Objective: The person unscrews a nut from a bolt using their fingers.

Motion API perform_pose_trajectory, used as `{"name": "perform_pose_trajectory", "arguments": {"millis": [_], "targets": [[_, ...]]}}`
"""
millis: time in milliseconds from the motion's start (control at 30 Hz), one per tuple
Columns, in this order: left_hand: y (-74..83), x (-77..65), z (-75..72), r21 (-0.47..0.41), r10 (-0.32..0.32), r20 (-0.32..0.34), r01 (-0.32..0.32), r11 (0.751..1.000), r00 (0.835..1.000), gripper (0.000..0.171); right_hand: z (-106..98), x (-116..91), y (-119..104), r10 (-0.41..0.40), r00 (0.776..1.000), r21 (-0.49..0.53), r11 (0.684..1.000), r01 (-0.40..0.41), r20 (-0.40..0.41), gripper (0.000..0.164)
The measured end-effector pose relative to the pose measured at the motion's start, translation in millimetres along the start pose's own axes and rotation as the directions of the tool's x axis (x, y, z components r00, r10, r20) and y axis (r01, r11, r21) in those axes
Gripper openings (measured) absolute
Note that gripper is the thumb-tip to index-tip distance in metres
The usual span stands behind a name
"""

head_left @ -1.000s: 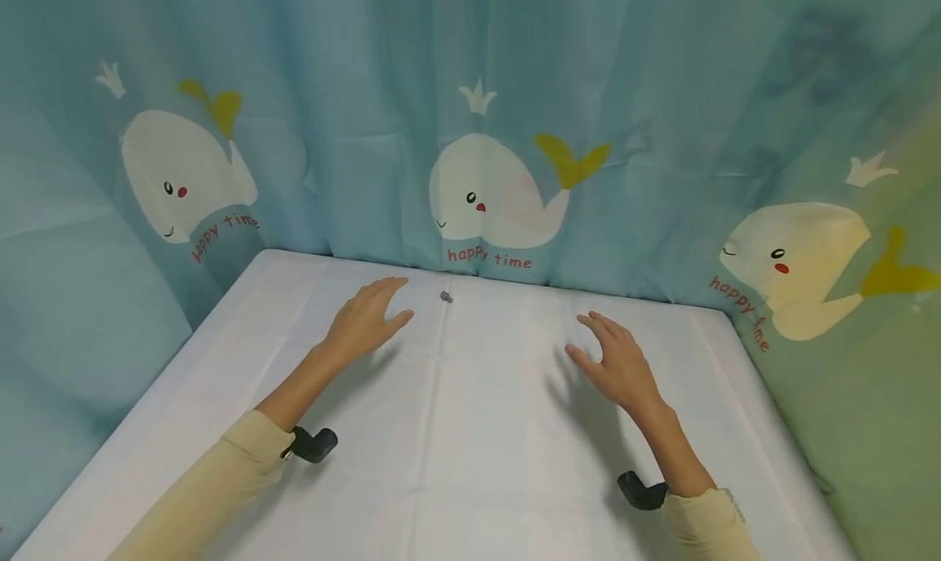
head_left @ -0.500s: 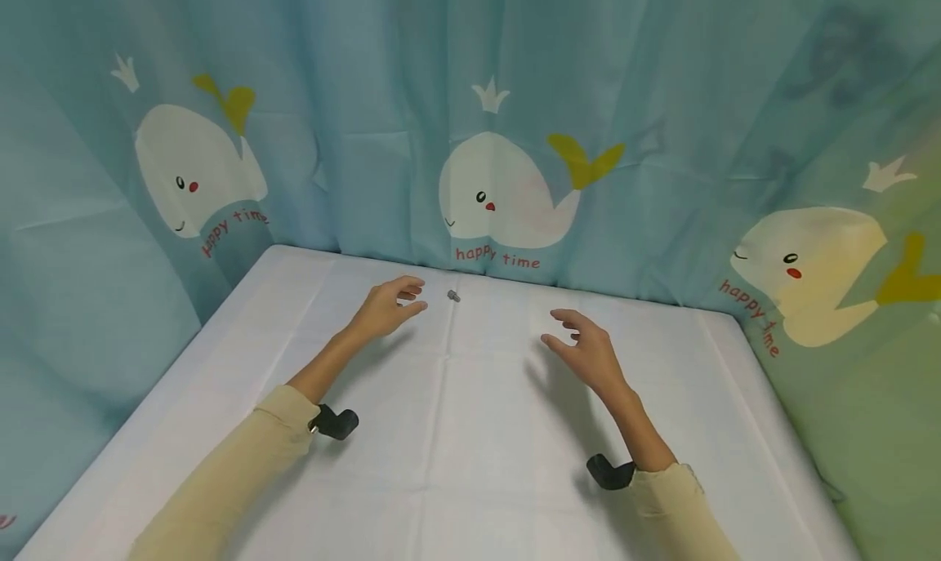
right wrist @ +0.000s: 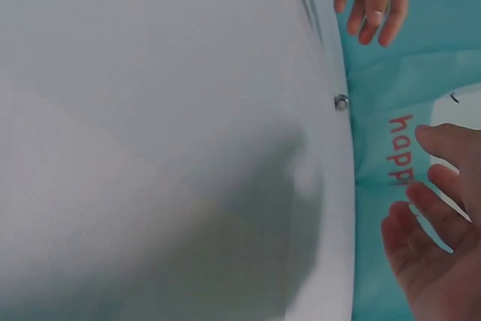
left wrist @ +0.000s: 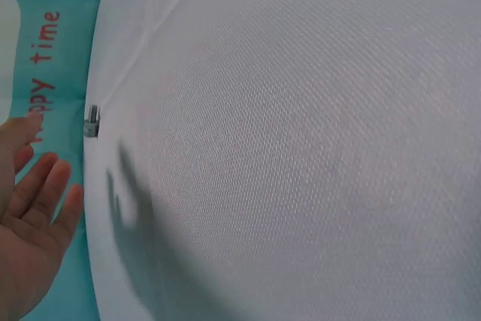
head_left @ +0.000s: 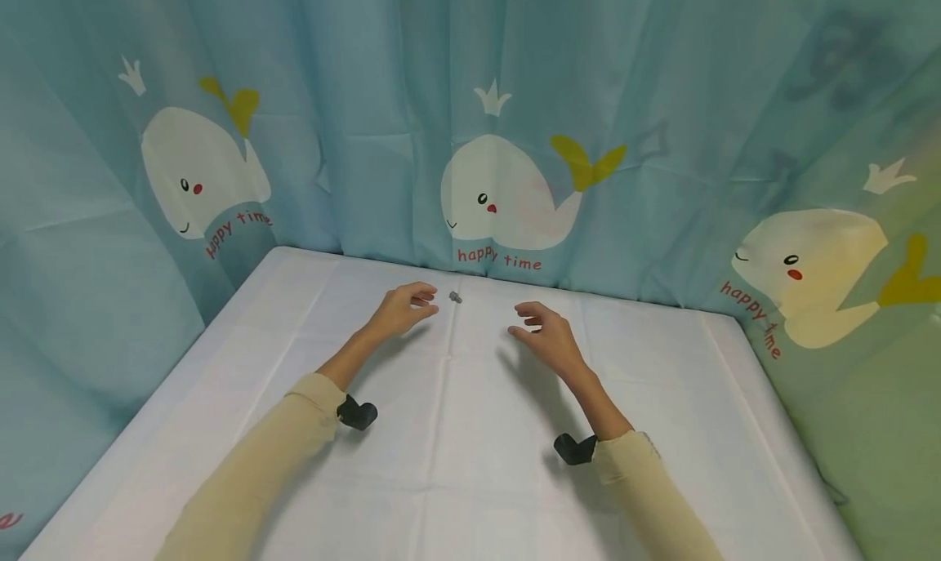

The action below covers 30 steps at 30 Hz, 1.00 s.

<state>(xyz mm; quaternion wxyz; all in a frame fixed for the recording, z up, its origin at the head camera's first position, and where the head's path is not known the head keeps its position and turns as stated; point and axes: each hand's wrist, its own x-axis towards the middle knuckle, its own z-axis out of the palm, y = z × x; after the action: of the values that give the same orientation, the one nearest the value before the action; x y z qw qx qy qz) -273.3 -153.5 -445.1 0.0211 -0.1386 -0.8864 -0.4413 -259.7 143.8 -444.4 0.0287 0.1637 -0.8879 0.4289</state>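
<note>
Where the white cloth comes nearest, two beige sleeves reach over it, the left sleeve and the right sleeve both ending in a cuff short of the wrist. At the left cuff sits a black wrist camera, and at the right cuff a matching black camera, each jutting inward toward the other. Beyond these, the left hand hangs above the cloth with its fingers loosely bent and its thumb well apart from them. Facing it, the right hand hangs in much the same way, fingers curved and spread away from the thumb; a shadow falls on the cloth below each.

Farther off, near the back edge of the cloth, a small grey metal bolt lies between the two hands, just beside the left fingertips but apart from them, and farther from the right. A long crease in the cloth runs back toward it. Behind everything hangs a blue-green curtain, printed with white whales with yellow tails, white crown shapes above them and red "happy time" lettering below.
</note>
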Motion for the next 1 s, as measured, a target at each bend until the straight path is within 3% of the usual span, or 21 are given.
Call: {"name": "perform_pose_trajectory", "arguments": {"millis": [333,700,1000], "targets": [[-5.7,12.1,6.0,0.023,0.007,0.013,-0.007,1.0,1.0,0.036,21.1,19.7,0.1,0.043,0.999,0.1,0.994,-0.043,0.002,0.037],[-12.0,24.9,10.9,0.059,-0.034,0.035,0.032,0.998,0.999,0.031,43.9,37.7,-3.8,0.093,0.996,0.089,0.992,-0.094,0.014,0.037],[-6.3,29.7,14.3,0.094,-0.028,0.067,0.022,0.995,0.997,0.028,60.7,53.2,-4.9,0.118,0.993,0.084,0.989,-0.119,0.022,0.034]]}}
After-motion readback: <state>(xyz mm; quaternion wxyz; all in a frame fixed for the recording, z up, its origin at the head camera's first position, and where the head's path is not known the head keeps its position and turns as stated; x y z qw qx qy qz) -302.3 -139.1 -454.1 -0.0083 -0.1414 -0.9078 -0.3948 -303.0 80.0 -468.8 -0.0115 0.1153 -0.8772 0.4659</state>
